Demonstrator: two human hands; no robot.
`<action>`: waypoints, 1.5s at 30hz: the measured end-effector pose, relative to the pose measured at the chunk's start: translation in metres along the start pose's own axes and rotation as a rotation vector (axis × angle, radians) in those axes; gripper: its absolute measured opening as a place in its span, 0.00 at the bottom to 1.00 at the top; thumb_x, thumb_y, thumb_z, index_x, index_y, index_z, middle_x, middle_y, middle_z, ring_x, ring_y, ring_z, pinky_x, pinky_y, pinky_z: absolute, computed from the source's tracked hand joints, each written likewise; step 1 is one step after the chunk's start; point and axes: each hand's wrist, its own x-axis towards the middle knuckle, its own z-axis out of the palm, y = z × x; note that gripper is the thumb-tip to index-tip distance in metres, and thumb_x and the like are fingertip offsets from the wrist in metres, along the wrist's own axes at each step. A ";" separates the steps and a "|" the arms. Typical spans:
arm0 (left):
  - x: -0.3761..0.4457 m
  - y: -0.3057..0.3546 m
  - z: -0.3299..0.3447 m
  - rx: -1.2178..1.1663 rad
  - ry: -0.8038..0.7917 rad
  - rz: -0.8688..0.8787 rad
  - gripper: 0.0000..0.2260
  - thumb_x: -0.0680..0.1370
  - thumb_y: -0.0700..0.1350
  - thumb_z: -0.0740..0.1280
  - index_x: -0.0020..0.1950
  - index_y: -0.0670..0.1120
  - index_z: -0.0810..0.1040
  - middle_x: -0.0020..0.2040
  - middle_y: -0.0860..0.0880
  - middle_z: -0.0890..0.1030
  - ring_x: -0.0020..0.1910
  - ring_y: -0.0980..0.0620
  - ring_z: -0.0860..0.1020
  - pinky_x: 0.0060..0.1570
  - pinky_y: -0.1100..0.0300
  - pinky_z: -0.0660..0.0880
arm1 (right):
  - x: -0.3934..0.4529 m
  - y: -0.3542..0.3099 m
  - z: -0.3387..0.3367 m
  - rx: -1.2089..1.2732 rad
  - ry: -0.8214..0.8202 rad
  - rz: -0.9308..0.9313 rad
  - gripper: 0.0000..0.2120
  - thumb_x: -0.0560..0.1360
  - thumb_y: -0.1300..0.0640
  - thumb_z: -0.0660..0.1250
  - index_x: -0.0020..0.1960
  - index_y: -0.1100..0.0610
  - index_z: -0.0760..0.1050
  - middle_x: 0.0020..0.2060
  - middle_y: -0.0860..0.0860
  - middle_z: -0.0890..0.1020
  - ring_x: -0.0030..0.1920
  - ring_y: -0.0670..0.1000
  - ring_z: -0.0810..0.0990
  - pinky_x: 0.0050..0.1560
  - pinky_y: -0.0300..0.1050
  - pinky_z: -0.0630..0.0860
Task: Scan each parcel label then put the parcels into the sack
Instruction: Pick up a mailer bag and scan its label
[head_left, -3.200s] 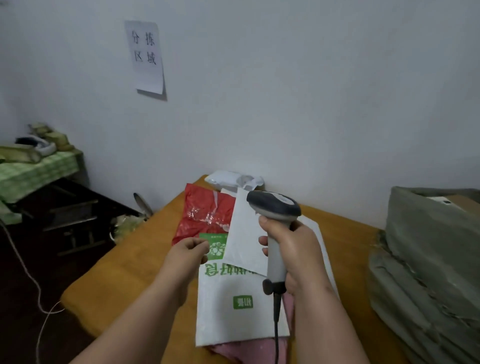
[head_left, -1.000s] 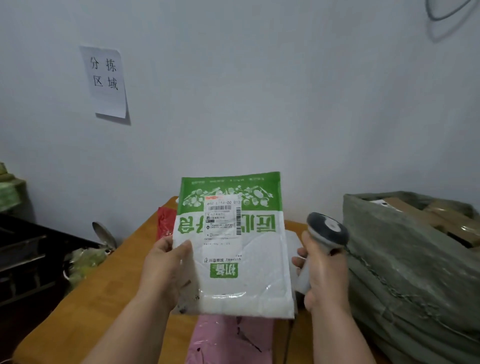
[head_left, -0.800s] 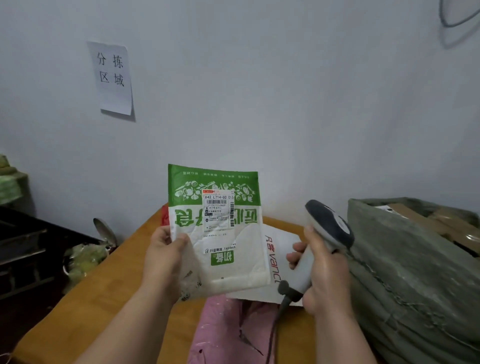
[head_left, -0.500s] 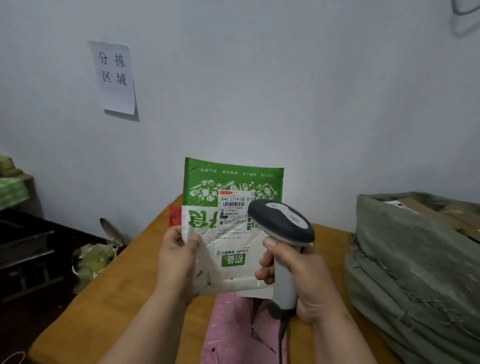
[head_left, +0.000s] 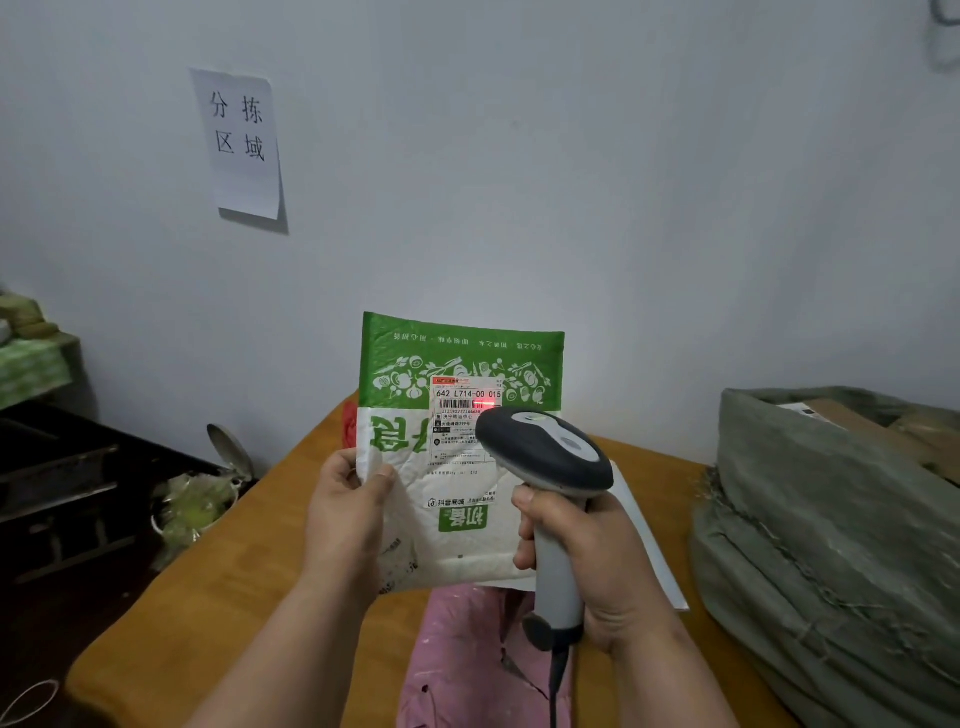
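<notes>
table | parcel upright, left hand | scanner facing label

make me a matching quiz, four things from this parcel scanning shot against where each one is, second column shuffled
Things:
1. green parcel
2. scanner
3. pink parcel
4. sack

Places:
A. flat on the table's near edge
B. gripped in the right hand
C. held upright in the left hand
D. at the table's right end, open, with boxes inside

Pairs: 1-C, 2-B, 3-A, 4-D
</notes>
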 end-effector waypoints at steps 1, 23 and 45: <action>0.000 0.000 0.000 -0.001 0.001 -0.002 0.06 0.80 0.38 0.67 0.48 0.50 0.78 0.48 0.44 0.84 0.42 0.42 0.82 0.39 0.48 0.80 | 0.000 0.000 -0.001 -0.002 0.000 0.000 0.16 0.63 0.51 0.74 0.44 0.61 0.81 0.32 0.56 0.80 0.30 0.54 0.79 0.34 0.46 0.78; -0.029 -0.015 0.060 -0.035 -0.052 -0.005 0.05 0.79 0.41 0.68 0.52 0.51 0.80 0.51 0.44 0.85 0.46 0.39 0.83 0.39 0.45 0.81 | 0.001 0.010 -0.084 -0.037 0.277 0.040 0.08 0.71 0.53 0.77 0.47 0.52 0.81 0.30 0.44 0.83 0.30 0.41 0.81 0.27 0.30 0.72; -0.102 0.000 0.305 -0.065 -0.410 0.299 0.08 0.78 0.42 0.70 0.43 0.53 0.77 0.39 0.57 0.81 0.34 0.62 0.78 0.35 0.64 0.76 | -0.039 -0.024 -0.230 0.113 0.795 -0.100 0.10 0.71 0.53 0.76 0.51 0.49 0.80 0.35 0.45 0.85 0.36 0.41 0.83 0.36 0.39 0.74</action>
